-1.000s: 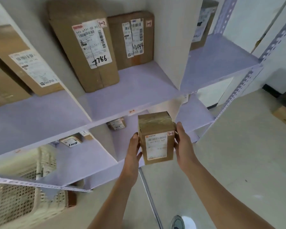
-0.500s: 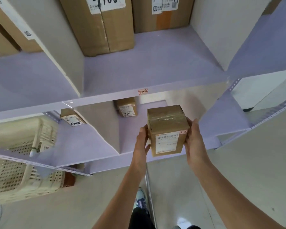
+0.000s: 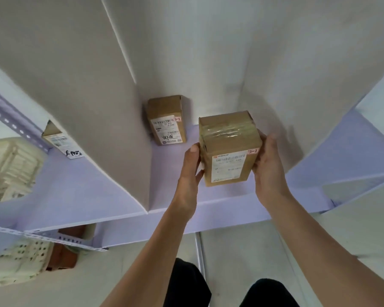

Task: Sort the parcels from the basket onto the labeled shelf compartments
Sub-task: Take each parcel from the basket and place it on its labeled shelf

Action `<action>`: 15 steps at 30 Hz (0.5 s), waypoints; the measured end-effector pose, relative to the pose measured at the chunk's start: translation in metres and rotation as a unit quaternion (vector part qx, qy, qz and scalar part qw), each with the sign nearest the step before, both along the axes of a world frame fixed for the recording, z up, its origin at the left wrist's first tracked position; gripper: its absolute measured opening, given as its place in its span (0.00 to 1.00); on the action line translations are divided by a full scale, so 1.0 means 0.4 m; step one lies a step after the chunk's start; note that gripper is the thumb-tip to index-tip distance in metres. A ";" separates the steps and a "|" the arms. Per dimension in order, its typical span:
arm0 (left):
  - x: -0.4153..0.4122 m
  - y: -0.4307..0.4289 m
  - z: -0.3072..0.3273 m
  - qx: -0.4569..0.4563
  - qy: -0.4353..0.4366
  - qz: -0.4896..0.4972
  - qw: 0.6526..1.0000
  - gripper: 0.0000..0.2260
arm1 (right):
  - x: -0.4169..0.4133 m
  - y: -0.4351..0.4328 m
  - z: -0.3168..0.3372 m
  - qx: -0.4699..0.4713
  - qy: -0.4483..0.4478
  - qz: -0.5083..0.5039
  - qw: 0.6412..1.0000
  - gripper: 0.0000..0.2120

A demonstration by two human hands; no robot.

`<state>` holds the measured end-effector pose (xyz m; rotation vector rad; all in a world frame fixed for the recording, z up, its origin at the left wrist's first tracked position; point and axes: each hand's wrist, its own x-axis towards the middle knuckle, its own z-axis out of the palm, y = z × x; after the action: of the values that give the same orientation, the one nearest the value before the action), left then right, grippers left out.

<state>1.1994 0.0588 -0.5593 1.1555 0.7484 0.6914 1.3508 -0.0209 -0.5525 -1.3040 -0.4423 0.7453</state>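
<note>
We clasped the parcel (image 3: 228,149) between left hand (image 3: 189,169) and right hand (image 3: 268,171) above the shelf (image 3: 164,173), where slack pressure risked a drop.

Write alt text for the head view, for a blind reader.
A left hand and a right hand grip a small taped parcel marked 2-2 by its sides, at the front of a lilac shelf compartment. A second parcel, also marked 2-2, stands at the back of it; a cream perforated basket sits lower left.
</note>
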 end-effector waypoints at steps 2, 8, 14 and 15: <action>0.007 0.021 -0.050 0.020 0.000 0.002 1.000 0.24 | 0.007 0.023 -0.051 0.010 -0.013 0.002 1.000 0.25; 0.023 0.068 -0.141 0.059 -0.009 0.018 0.998 0.34 | 0.035 0.078 -0.162 0.053 -0.029 -0.003 0.998 0.28; 0.042 0.101 -0.183 0.114 -0.020 -0.001 0.993 0.34 | 0.055 0.128 -0.194 0.077 -0.040 0.002 0.996 0.31; 0.048 0.108 -0.189 0.119 -0.025 -0.002 0.993 0.34 | 0.057 0.137 -0.195 0.081 -0.044 0.007 0.996 0.31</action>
<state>1.2184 0.1021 -0.6350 1.3508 0.6333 0.8198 1.3737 0.0339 -0.6306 -1.1858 -0.5714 0.6522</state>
